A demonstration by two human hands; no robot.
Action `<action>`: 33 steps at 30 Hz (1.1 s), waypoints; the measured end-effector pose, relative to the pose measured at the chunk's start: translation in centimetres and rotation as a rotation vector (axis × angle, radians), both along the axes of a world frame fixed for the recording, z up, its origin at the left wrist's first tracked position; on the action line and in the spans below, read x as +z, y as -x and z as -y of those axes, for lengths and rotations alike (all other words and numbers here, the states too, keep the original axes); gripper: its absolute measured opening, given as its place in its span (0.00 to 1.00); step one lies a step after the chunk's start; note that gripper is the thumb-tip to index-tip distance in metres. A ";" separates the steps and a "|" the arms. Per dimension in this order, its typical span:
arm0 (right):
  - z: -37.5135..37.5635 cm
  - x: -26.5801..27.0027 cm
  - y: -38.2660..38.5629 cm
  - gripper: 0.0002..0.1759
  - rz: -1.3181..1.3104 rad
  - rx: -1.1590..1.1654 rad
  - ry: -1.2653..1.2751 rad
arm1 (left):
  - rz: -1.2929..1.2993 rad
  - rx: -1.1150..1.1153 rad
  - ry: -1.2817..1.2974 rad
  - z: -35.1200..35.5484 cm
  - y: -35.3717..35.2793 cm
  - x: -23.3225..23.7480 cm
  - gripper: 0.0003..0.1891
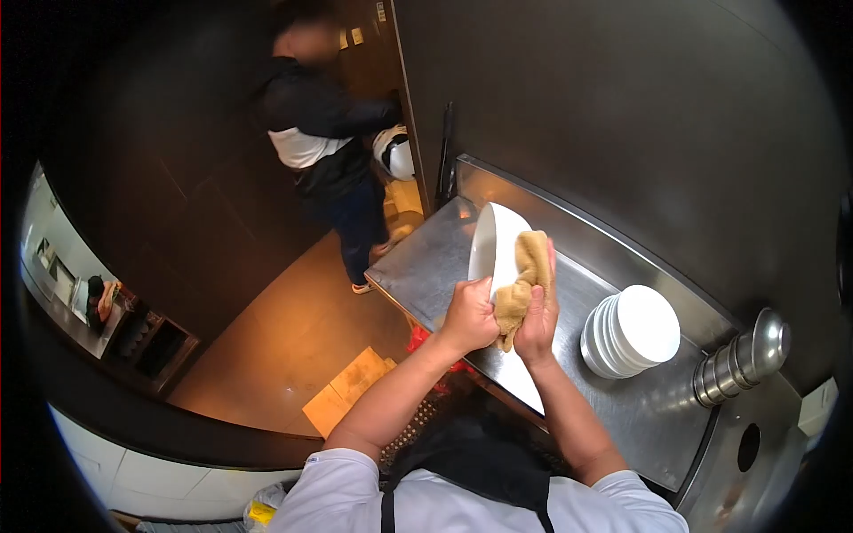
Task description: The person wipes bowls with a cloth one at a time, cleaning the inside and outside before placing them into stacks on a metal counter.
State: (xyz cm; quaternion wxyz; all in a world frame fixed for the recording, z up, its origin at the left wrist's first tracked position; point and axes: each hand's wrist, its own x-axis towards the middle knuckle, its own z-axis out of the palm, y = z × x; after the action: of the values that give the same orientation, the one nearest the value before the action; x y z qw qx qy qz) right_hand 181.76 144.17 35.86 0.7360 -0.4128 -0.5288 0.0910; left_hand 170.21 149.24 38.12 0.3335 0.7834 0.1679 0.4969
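A white bowl (504, 233) is tilted on its side above the steel counter (613, 404). My left hand (472, 315) is closed on the bowl's near edge. Against the bowl's outer side, my right hand (538, 324) presses a tan cloth (531, 258), its fingers partly hidden behind the cloth. Part of the cloth hangs down between my two hands. To the right of my hands, a stack of several white bowls (646, 325) stands upside down on the counter.
Nested metal bowls (742, 358) lean at the counter's right end. A raised steel backsplash (577, 233) runs along the dark wall. Beyond the counter's far end stands a person in a dark jacket (324, 115), near a white helmet (396, 153). Cardboard (349, 391) lies on the floor at left.
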 end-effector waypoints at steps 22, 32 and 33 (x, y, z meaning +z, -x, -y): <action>-1.2 -3.2 -5.2 0.29 -0.365 0.061 0.323 | -0.532 -0.176 -0.433 -2.6 -3.0 -4.9 0.06; -1.4 -5.2 -10.4 0.18 0.109 -0.524 0.386 | -0.932 -0.287 -0.555 -4.2 0.5 -16.2 0.05; -1.3 -4.1 -10.4 0.19 0.095 -0.528 0.286 | -0.925 -0.265 -0.555 -4.3 0.8 -16.4 0.05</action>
State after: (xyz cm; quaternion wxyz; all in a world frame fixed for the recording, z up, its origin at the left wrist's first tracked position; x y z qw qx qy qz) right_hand 192.11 145.50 31.80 0.6429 -0.6393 -0.4190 -0.0496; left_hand 169.45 153.52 21.74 0.0658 0.9928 0.0598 0.0804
